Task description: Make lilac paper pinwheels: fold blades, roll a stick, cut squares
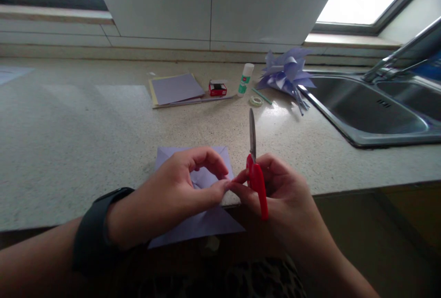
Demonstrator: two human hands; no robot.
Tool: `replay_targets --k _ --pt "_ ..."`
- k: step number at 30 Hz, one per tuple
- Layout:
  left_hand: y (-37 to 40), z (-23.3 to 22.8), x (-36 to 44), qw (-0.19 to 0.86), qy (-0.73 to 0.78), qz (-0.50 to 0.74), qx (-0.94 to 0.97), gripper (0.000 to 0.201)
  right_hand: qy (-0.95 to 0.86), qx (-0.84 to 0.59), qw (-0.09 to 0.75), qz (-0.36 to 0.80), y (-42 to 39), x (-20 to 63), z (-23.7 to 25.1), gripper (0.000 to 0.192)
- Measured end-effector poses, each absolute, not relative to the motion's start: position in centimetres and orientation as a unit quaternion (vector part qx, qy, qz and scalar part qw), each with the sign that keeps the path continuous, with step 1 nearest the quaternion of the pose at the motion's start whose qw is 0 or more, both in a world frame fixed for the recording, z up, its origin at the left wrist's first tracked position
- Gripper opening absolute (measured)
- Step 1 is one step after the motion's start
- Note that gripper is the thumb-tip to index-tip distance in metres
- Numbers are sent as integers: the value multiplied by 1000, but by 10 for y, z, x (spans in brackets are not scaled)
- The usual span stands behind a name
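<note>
A pair of scissors [257, 181] with red handles hangs on the fingers of my right hand [287, 185], its blades together and pointing up and away. A lavender sheet of paper [203, 227] lies at the counter's front edge, with part of it sticking out past the edge. Creases or cuts run in from its far corners. My left hand [175, 192] arches over the sheet, thumb and forefinger pinched at its right side. There the fingertips of both hands meet. What exactly lies between those tips is mostly hidden.
Behind the paper, a lavender and yellow paper stack [177, 89], a small red box [217, 88], a glue stick [245, 80], a tape roll [256, 101] and a green stick [262, 96] lie on the counter [86, 128]. Lavender paper pinwheels [287, 73] rest beside the steel sink [365, 105].
</note>
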State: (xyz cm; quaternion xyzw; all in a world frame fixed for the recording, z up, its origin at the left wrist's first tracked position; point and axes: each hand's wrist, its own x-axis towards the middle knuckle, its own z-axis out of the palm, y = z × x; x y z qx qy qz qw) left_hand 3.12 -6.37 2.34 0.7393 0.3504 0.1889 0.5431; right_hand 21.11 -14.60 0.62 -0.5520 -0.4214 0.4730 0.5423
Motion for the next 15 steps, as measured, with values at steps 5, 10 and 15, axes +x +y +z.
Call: replay_targets --k 5,10,15 --pt "-60 27 34 503 360 212 757 13 -405 -551 536 496 -145 210 5 28" --pt "-59 26 33 490 365 218 761 15 -402 -542 519 524 -143 212 6 26" --pt "-56 25 29 475 364 237 765 18 -399 -535 525 528 -141 213 6 24"
